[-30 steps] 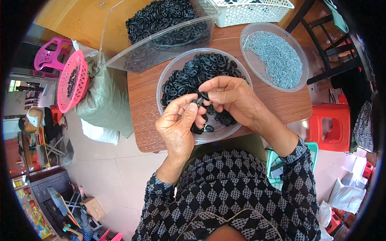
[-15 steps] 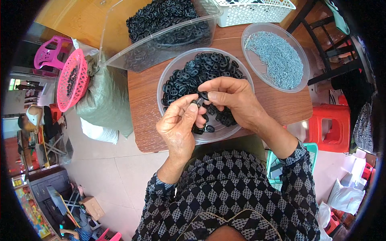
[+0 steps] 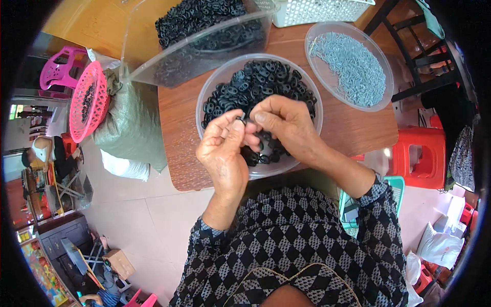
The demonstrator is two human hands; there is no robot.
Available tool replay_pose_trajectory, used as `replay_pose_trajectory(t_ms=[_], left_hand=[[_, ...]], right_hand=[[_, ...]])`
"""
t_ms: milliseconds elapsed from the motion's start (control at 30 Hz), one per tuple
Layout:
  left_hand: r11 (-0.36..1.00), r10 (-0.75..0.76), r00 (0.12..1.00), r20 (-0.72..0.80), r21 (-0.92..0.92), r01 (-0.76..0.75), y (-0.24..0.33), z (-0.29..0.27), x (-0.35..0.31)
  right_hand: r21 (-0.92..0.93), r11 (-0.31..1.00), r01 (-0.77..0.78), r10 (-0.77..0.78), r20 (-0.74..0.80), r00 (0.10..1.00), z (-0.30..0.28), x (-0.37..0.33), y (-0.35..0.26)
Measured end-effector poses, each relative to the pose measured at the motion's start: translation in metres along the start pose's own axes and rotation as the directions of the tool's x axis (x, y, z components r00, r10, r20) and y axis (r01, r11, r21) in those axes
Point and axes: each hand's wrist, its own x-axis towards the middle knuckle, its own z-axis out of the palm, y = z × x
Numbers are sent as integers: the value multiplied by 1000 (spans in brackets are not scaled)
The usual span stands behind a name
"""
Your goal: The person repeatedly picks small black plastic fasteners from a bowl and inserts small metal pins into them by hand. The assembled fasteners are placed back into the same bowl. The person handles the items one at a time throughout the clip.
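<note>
Over a round clear plastic tub (image 3: 319, 110) full of small black oval two-holed plastic pieces (image 3: 255, 84), my two hands are close together. My left hand (image 3: 223, 153) pinches a small black plastic piece (image 3: 241, 118) between thumb and forefinger. Just to its right, my right hand (image 3: 291, 128) is closed in a pinch, thumb against fingers. Whatever lies in that pinch is too small or too hidden to make out. Some black pieces show below the hands in the tub.
A shallow round dish (image 3: 389, 82) of small silvery screw-like metal pieces stands at the right of the wooden table (image 3: 179, 158). Behind the tub is a large clear bin (image 3: 204, 53) of black pieces. A white basket (image 3: 322, 13), pink basket (image 3: 76, 115) and red stool (image 3: 434, 158) surround it.
My hands have come slightly apart. Before, both met at the black plastic; now the left keeps a black piece and the right has drawn off it. The whole view has shifted a little.
</note>
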Motion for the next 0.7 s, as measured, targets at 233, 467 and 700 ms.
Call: replay_pose_trajectory(t_ms=[233,467,700], left_hand=[[995,53,998,-35,87,-50,3,-15,2],[992,50,999,18,117,-51,1,-15,-3],[987,58,998,25,146,-61,2,-16,-3]], right_hand=[[-448,817,363,-271,256,928,-32,0,-6],[-678,426,600,-189,581,791,-31,-11,4],[-657,250,711,-101,713,694,-20,-13,2]])
